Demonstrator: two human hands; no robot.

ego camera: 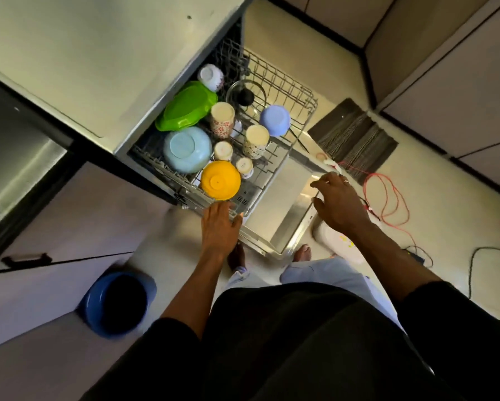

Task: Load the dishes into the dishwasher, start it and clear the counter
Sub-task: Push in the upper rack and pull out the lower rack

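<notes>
Left hand (218,224) rests flat-fingered on the loaded dish rack's (286,82) front rim at centre frame, while right hand (341,204) hovers loosely spread, empty, above the open dishwasher door (286,212).

We look down on the wire rack (286,82), drawn out above the lowered dishwasher door (283,209). Dishes sit upside down in it: a yellow bowl (220,180) at the front, a pale blue bowl (186,149) behind it, a green dish (186,107) further in, a lilac bowl (274,120) at the right, floral cups (222,118) between them, and a glass lid (245,95) near the back.
</notes>
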